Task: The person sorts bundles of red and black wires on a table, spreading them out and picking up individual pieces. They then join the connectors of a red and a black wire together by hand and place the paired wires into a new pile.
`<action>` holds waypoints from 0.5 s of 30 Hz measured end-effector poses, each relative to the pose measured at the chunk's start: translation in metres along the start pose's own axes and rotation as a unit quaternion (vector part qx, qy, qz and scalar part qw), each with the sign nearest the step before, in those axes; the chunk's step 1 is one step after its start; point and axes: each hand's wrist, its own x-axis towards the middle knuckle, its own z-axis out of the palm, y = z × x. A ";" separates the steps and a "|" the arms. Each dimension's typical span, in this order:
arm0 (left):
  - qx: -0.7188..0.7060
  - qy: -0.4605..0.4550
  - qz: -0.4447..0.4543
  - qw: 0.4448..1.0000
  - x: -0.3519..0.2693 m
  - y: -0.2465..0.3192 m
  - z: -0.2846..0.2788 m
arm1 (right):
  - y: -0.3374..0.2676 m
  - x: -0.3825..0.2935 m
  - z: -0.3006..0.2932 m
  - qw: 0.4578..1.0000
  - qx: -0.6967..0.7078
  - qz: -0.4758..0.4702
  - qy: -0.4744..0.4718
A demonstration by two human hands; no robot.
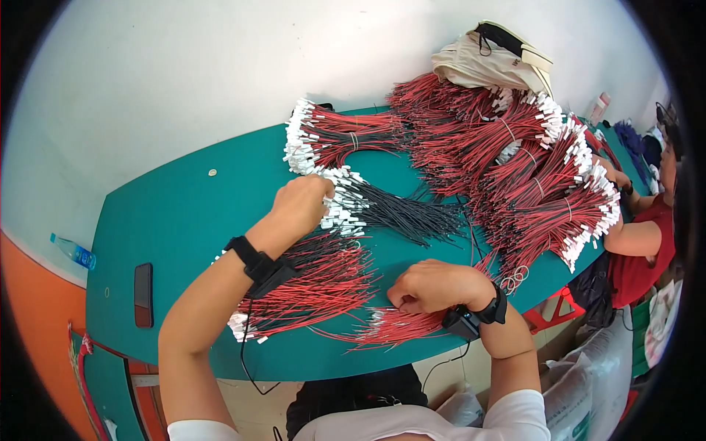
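Note:
My left hand (303,204) is curled at the white connectors of a pile of black wires (413,215); whether it grips one is hidden. Nearer me, my right hand (424,286) has its fingers bent over a small pile of loose red wires (394,328), and its fingertips are partly hidden. Between my forearms lies a pile of red and black wires (325,281) with white connectors at its left end. Beyond my left hand rests a tied bundle of red and black wires (358,132), its white connectors facing left.
Many tied red-black wire bundles (513,165) are heaped at the right under a beige bag (485,60). Rubber bands (515,280) lie near my right wrist. A phone (143,295) and a plastic bottle (74,251) are at the left. Another person (642,237) sits at the right end.

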 end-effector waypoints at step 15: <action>-0.368 0.010 -0.051 0.928 -0.054 0.015 -0.012 | -0.013 0.007 -0.010 0.971 0.187 -0.008 0.145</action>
